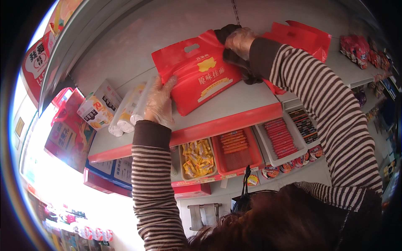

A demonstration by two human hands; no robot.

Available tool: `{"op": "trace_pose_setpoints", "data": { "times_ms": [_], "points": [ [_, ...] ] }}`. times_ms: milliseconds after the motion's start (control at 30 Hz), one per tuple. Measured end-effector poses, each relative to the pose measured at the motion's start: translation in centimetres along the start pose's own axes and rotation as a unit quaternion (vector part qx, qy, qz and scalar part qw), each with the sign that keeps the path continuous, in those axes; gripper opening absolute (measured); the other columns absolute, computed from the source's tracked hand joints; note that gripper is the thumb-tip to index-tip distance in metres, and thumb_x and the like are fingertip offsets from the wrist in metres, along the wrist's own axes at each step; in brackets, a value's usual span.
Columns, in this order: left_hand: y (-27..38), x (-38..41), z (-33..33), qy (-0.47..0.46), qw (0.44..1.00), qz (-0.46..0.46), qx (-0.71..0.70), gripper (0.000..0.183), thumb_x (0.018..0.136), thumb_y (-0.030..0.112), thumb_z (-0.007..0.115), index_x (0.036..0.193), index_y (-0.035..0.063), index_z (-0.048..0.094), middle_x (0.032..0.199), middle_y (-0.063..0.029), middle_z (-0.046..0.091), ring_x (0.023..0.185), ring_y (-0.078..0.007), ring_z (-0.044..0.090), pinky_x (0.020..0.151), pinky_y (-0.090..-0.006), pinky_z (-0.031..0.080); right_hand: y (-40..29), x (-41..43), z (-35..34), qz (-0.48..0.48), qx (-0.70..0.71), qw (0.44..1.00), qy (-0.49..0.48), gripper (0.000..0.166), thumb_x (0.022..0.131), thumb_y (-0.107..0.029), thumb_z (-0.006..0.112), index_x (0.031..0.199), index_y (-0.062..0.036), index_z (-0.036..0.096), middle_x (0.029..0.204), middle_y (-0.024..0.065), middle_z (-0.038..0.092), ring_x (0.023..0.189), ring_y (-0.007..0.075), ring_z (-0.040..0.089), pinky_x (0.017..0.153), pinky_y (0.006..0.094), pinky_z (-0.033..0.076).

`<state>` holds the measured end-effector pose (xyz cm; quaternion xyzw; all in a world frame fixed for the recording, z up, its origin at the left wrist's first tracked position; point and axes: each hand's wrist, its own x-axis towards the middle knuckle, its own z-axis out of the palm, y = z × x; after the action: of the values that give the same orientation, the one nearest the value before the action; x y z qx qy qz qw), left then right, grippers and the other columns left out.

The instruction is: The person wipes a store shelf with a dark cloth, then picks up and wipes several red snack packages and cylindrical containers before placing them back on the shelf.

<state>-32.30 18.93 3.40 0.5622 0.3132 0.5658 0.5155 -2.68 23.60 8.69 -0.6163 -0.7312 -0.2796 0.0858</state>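
A red plastic noodle package with a cut-out handle [201, 72] leans on the upper shelf, tilted. My left hand [160, 100], in a clear plastic glove, grips its left edge with the thumb on the front. Just left of that hand lie white wrapped rolls [128, 109]. My right hand [241, 42], also in a clear glove, is closed on a dark cloth [232, 58] that lies against the package's right side. Behind my right forearm stand more red packages [298, 39] on the shelf.
Biscuit boxes [100, 105] stand left on the shelf [216, 109]. Below are a tray of yellow-wrapped snacks [180, 158], a red basket [220, 168] and a white tray [278, 163] of sausages. Instant noodle bags [355, 51] are at far right. A curved panel [59, 56] overhangs at left.
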Motion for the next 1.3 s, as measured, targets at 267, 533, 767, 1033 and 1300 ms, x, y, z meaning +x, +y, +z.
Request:
{"op": "trace_pose_setpoints", "data": {
  "times_ms": [267,533,767,1033,1300],
  "points": [
    [-1.1,4.3,-4.3,-0.057,0.976,0.098,0.186,0.032,0.099,0.014,0.056,0.131,0.0076,0.054,0.124,-0.0104,0.063,0.111,-0.0216,0.062,0.093,-0.0374,0.052,-1.8,-5.4,-3.3,0.008,0.049,0.998,0.035,0.018,0.091,-0.018,0.059,0.103,-0.0125,0.071,0.105,0.0065,0.070,0.101,0.0273,0.066,0.088,0.0352,0.051],
    [-0.8,5.7,-1.8,0.051,0.996,-0.076,-0.012,0.033,0.099,0.016,0.057,0.129,0.0027,0.057,0.118,-0.0124,0.066,0.102,-0.0214,0.064,0.090,-0.0335,0.051,-0.8,-6.8,4.7,0.068,0.411,0.908,0.048,0.014,0.082,-0.018,0.065,0.090,-0.0104,0.073,0.100,0.0057,0.071,0.095,0.0213,0.066,0.082,0.0320,0.052],
    [-0.1,4.0,-3.2,0.005,0.998,-0.058,-0.026,0.033,0.099,0.013,0.056,0.130,0.0024,0.056,0.121,-0.0122,0.064,0.109,-0.0224,0.062,0.096,-0.0357,0.050,1.5,-4.1,4.3,0.039,0.197,0.979,0.033,0.014,0.083,-0.016,0.062,0.092,-0.0131,0.073,0.103,0.0052,0.070,0.100,0.0238,0.066,0.082,0.0351,0.054],
    [-1.1,4.7,-2.8,0.020,0.997,-0.063,-0.044,0.032,0.099,0.011,0.055,0.130,0.0014,0.056,0.120,-0.0124,0.064,0.107,-0.0226,0.063,0.094,-0.0363,0.052,1.2,-2.5,1.7,0.062,0.131,0.989,-0.032,0.016,0.086,-0.018,0.061,0.098,-0.0171,0.072,0.108,0.0032,0.070,0.106,0.0247,0.065,0.080,0.0391,0.055],
    [-1.9,5.7,-3.3,0.002,0.997,-0.045,-0.056,0.028,0.100,0.010,0.052,0.127,0.0052,0.056,0.124,-0.0128,0.063,0.112,-0.0274,0.063,0.099,-0.0451,0.050,-2.2,-6.8,0.6,-0.002,0.082,0.989,-0.121,0.019,0.089,-0.020,0.060,0.104,-0.0212,0.072,0.112,0.0012,0.069,0.112,0.0257,0.064,0.078,0.0430,0.057]
  ]
}}
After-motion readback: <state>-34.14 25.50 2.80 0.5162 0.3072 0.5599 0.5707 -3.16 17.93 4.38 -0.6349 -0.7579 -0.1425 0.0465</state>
